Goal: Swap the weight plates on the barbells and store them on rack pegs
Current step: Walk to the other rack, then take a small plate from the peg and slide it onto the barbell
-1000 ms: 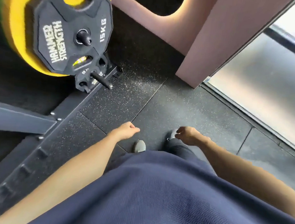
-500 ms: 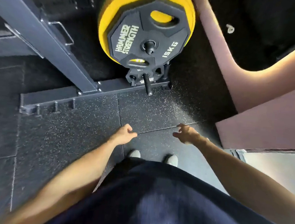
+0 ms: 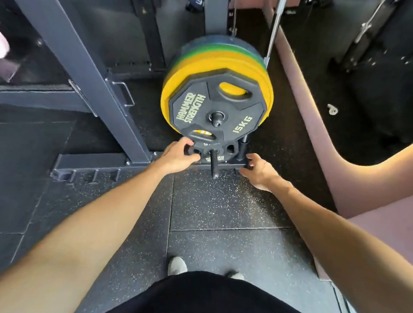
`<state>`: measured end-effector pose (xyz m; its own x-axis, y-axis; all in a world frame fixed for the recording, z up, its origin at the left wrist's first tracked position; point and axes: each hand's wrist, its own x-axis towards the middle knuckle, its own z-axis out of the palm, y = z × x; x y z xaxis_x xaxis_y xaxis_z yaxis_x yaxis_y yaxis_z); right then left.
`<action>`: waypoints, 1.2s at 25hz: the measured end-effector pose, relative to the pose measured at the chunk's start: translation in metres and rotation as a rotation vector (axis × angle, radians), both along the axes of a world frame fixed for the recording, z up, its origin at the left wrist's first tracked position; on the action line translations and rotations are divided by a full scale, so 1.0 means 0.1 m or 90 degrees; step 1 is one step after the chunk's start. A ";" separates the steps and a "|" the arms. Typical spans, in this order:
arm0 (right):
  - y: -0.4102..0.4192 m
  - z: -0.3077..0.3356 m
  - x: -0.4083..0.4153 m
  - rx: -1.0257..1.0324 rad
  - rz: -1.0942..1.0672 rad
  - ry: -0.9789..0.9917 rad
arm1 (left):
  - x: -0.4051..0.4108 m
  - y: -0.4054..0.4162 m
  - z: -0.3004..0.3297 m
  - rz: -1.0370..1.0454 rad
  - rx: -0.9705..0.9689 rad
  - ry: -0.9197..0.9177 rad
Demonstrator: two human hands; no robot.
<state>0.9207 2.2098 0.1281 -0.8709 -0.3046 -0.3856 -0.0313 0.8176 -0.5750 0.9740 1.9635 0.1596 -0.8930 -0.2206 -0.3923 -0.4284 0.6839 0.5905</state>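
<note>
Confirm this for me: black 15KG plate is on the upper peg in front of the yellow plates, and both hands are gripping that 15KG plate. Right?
Not quite. The 15KG plate does sit on the upper peg in front of the yellow plates, but no hand is on it. In the head view, the left hand grips the small black plate on the lower peg, and the right hand reaches in beside it.

Black 15KG plate (pale lettering) on yellow plate; speckled black floor.
</note>
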 end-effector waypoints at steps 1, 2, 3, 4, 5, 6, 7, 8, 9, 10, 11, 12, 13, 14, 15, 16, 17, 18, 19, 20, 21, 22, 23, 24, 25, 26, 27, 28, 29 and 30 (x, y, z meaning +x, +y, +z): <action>-0.02 0.12 -0.09 -0.008 0.007 0.019 | -0.10 0.00 0.14 -0.007 -0.009 0.018; -0.04 0.28 -0.22 -0.021 0.011 0.039 | -0.21 -0.01 0.31 -0.012 -0.021 0.039; -0.08 0.47 -0.34 -0.034 0.018 0.061 | -0.32 -0.03 0.50 -0.018 -0.039 0.069; -0.13 0.69 -0.47 -0.044 0.027 0.087 | -0.44 -0.05 0.72 -0.015 -0.060 0.104; -0.18 0.93 -0.60 -0.051 0.038 0.117 | -0.56 -0.08 0.96 -0.013 -0.080 0.143; -0.23 1.17 -0.73 -0.058 0.046 0.148 | -0.67 -0.12 1.21 -0.007 -0.096 0.179; -0.27 1.42 -0.84 -0.064 0.048 0.179 | -0.76 -0.15 1.46 -0.001 -0.110 0.216; -0.31 1.66 -0.94 -0.070 0.050 0.216 | -0.84 -0.18 1.73 0.003 -0.122 0.251; -0.34 1.89 -1.03 -0.073 0.052 0.251 | -0.90 -0.21 1.96 0.004 -0.135 0.283; -0.36 2.11 -1.09 -0.078 0.053 0.283 | -0.95 -0.25 2.19 0.005 -0.145 0.308; -0.38 2.36 -1.15 -0.085 0.053 0.314 | -0.99 -0.27 2.45 0.008 -0.153 0.336; -0.39 2.59 -1.20 -0.095 0.055 0.343 | -1.03 -0.29 2.69 0.013 -0.158 0.361; -0.40 2.83 -1.25 -0.100 0.059 0.371 | -1.06 -0.30 2.94 0.013 -0.167 0.390; -0.40 3.07 -1.30 -0.105 0.065 0.402 | -1.09 -0.31 3.19 0.014 -0.178 0.418; -0.39 3.30 -1.33 -0.110 0.067 0.430 | -1.11 -0.31 3.42 0.015 -0.190 0.450; -0.39 3.53 -1.36 -0.119 0.066 0.457 | -1.14 -0.31 3.65 0.018 -0.199 0.482; -0.39 3.75 -1.38 -0.126 0.063 0.476 | -1.16 -0.30 3.85 0.017 -0.210 0.510; -0.38 3.95 -1.40 -0.133 0.060 0.494 | -1.17 -0.29 4.04 0.014 -0.225 0.529; -0.37 4.16 -1.41 -0.138 0.058 0.514 | -1.18 -0.28 4.24 0.011 -0.245 0.551; -0.35 4.36 -1.42 -0.142 0.058 0.535 | -1.19 -0.27 4.43 0.010 -0.259 0.569; -0.32 4.56 -1.42 -0.144 0.058 0.558 | -1.19 -0.25 4.61 0.011 -0.267 0.585; -0.29 4.76 -1.42 -0.147 0.057 0.582 | -1.19 -0.23 4.77 0.012 -0.271 0.597; -0.25 4.96 -1.41 -0.149 0.053 0.601 | -1.18 -0.22 4.93 0.014 -0.278 0.611; -0.22 5.13 -1.40 -0.153 0.048 0.615 | -1.18 -0.20 5.07 0.016 -0.286 0.625; -0.19 5.29 -1.40 -0.156 0.046 0.624 | -1.16 -0.19 5.19 0.024 -0.295 0.638; -0.16 5.41 -1.42 -0.158 0.043 0.635 | -1.16 -0.18 5.30 0.038 -0.302 0.651; -0.13 5.53 -1.44 -0.159 0.037 0.652 | -1.16 -0.16 5.41 0.054 -0.306 0.666; -0.11 5.63 -1.47 -0.161 0.031 0.667 | -1.17 -0.14 5.50 0.067 -0.302 0.676; -0.09 5.72 -1.49 -0.163 0.028 0.680 | -1.20 -0.14 5.59 0.075 -0.300 0.685; -0.09 5.80 -1.52 -0.168 0.027 0.687 | -1.25 -0.15 5.67 0.078 -0.304 0.689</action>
